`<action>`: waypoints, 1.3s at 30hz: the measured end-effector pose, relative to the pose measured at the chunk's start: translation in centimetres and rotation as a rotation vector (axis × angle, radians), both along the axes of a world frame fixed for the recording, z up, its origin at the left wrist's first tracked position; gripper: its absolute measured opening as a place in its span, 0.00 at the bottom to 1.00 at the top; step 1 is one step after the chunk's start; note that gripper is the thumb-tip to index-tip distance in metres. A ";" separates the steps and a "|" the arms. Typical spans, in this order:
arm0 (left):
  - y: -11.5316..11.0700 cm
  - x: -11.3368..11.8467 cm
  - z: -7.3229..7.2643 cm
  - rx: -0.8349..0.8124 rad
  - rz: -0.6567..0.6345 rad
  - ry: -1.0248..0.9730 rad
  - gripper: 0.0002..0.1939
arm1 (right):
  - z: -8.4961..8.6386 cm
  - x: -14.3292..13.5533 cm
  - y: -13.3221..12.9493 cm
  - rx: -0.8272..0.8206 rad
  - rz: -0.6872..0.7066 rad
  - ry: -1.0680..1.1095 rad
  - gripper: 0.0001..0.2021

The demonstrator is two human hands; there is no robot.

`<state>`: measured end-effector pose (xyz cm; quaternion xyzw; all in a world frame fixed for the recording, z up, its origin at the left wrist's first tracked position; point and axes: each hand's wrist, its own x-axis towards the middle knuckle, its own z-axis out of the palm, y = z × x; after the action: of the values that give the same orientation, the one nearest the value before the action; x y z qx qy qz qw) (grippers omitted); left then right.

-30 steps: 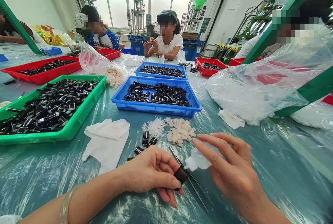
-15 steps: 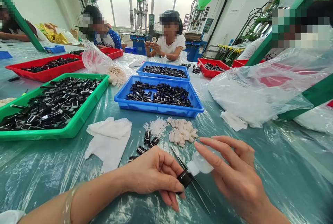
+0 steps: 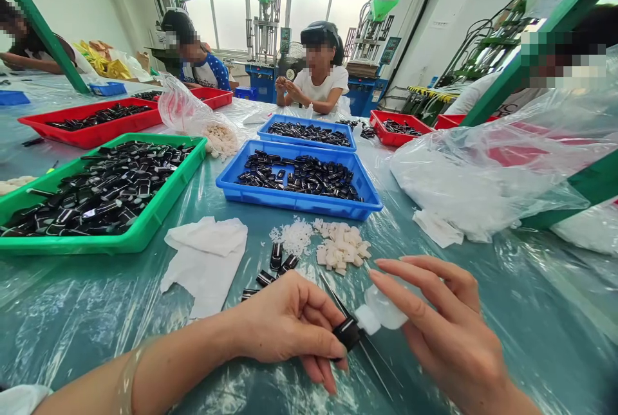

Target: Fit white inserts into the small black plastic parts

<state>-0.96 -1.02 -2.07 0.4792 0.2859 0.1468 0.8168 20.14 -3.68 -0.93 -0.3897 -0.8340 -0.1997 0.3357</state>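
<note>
From where I stand, nearest is the person's left wrist with a pale bracelet [image 3: 126, 376] on it. The left hand [image 3: 299, 322] has its thumb and bent fingers closed on a black piece [image 3: 348, 334], held low over the plastic-covered table [image 3: 555, 325]; the other fingers are loosely curled. The right hand [image 3: 444, 325] has its long fingers half bent around a translucent squeeze bottle [image 3: 386, 309]; its thumb is hidden. The bottle is tilted with its white cap at the edge of the black piece, but I cannot tell whether the two are touching. A pair of thin tweezers [image 3: 373, 363] passes behind this piece. Just beyond the left hand are a few more black pieces [image 3: 277, 256], with a crumpled white cloth [image 3: 207, 260] to their left. Next come a heap of white chips [image 3: 294, 236] and, beside it, a heap of cream blocks [image 3: 342, 248]. Farther are a blue tray [image 3: 299, 200] and a green tray [image 3: 138, 241], both holding many black parts. Across the table sits a co-worker [image 3: 323, 83] in white, before tall machines [image 3: 263, 29].
</note>
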 end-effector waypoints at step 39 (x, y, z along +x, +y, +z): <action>-0.2 0.2 0.0 -0.009 -0.002 0.047 0.09 | -0.3 0.5 -0.4 0.071 0.011 -0.025 0.13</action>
<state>-0.76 -1.24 -2.07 0.4790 0.3051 0.1336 0.8121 20.64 -4.07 -1.27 -0.3706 -0.8326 -0.2322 0.3400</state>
